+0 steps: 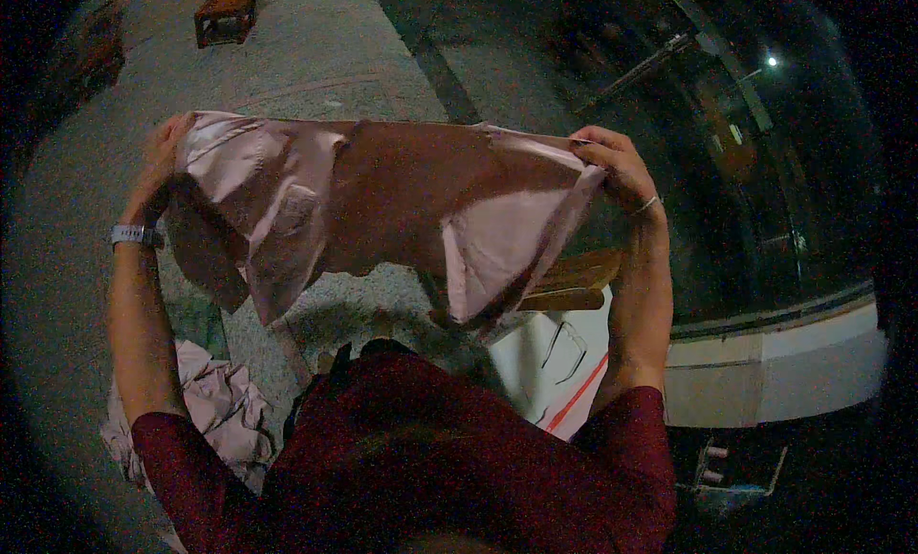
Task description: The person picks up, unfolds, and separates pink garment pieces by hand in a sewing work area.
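A pale pink piece of cloth (392, 195) is stretched out in front of me, its upper edge pulled nearly straight from side to side. My left hand (164, 167) is closed on its upper left corner; the fingertips are partly hidden by the fabric. At the upper right corner, my right hand (617, 162) pinches the edge between thumb and fingers. Loose folds hang down at both ends, while the middle looks darker and in shadow. Whether it is a garment or a plain piece I cannot tell.
Crumpled pink fabric (220, 401) lies in a heap at lower left. Beyond the cloth's lower right is a brown wooden seat (574, 277), beside a white surface (593, 329) with a thin dark frame and a red strip. A wooden chair (227, 17) stands far off.
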`<state>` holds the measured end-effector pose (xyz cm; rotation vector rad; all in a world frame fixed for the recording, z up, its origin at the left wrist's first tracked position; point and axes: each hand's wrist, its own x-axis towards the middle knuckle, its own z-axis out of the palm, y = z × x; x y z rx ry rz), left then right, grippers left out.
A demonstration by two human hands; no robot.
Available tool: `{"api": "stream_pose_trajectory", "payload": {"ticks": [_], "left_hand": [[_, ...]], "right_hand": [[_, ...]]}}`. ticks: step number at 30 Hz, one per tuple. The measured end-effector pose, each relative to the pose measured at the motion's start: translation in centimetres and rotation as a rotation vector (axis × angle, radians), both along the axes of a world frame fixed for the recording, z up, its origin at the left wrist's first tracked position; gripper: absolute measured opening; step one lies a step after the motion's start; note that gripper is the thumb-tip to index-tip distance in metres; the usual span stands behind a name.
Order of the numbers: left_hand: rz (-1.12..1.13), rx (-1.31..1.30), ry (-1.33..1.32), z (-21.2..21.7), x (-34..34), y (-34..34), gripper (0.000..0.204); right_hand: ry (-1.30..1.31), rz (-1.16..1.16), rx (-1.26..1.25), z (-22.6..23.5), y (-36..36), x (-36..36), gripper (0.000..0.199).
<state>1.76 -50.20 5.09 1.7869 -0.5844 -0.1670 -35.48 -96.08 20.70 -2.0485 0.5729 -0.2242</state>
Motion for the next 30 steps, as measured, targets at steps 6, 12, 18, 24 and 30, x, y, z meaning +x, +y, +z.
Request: {"api": "stream_pose_trajectory", "payload": {"ticks": [6, 12, 18, 24, 30], "left_hand": [[-0.027, -0.212, 0.134, -1.1, 0.3, -1.0, 0.03], [0.104, 0.002, -0.015, -1.2, 2.1, 0.0, 0.032], [0.135, -0.04, 0.064, -0.2, -0.5, -1.2, 0.033], [0.125, -0.05, 0.064, -1.0, 0.6, -0.9, 0.034], [0.109, -0.057, 0.091, -2.5, 2.0, -0.8, 0.036]], "right_hand": [[0.104, 0.054, -0.009, -2.9, -1.8, -0.7, 0.016], [0.163, 0.128, 0.056, -4.3, -1.5, -0.1, 0.014], [0.218, 0.153, 0.013, -4.9, -1.7, 0.2, 0.014], [0.27, 0.218, -0.042, -4.9, -1.2, 0.7, 0.023], [0.358, 0.428, -0.125, -4.2, 0.8, 1.2, 0.035]]}}
